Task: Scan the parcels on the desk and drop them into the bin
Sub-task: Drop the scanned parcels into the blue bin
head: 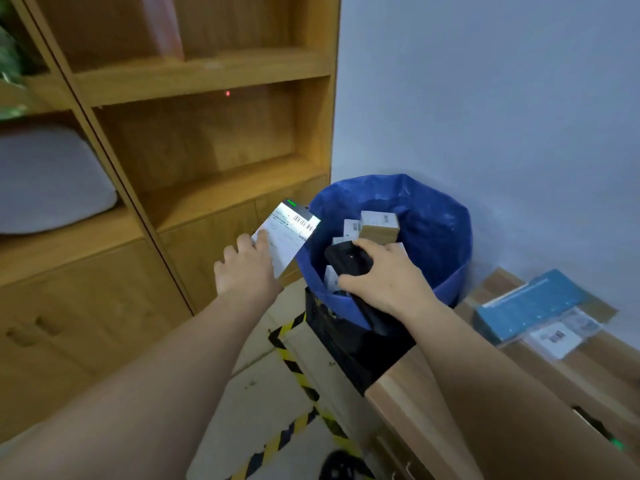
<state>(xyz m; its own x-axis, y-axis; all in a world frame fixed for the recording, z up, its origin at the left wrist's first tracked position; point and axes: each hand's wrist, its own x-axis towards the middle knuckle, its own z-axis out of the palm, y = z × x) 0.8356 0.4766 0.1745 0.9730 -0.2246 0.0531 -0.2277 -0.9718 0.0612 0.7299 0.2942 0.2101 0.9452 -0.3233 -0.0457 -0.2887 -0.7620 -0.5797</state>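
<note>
Our left hand point(247, 268) pinches a white-labelled parcel point(289, 233) just beside the blue-lined bin point(446, 237). Our right hand point(384, 275) grips a black scanner point(346, 261) over the bin's mouth, where several small boxed parcels point(377, 226) lie inside.

— What's the left hand point(247, 268) got?

— A flat parcel point(289, 233) with a white barcoded label, pinched at its near edge and held just at nine o'clock of the bin point(446, 237), beside the rim.

— And the right hand point(384, 275)?

— Wrapped round a black scanner point(348, 261), over the bin's near side. A red dot point(227, 93) shows on the wooden shelf point(207, 77) at eleven o'clock.

— What's in the bin?

— A blue liner, several small labelled boxes point(377, 226) piled inside.

— Anything on the tabletop point(433, 393)?

— At three o'clock, a blue packet point(530, 303) lies on a brown carton. Yellow-black tape point(294, 368) runs across the floor.
</note>
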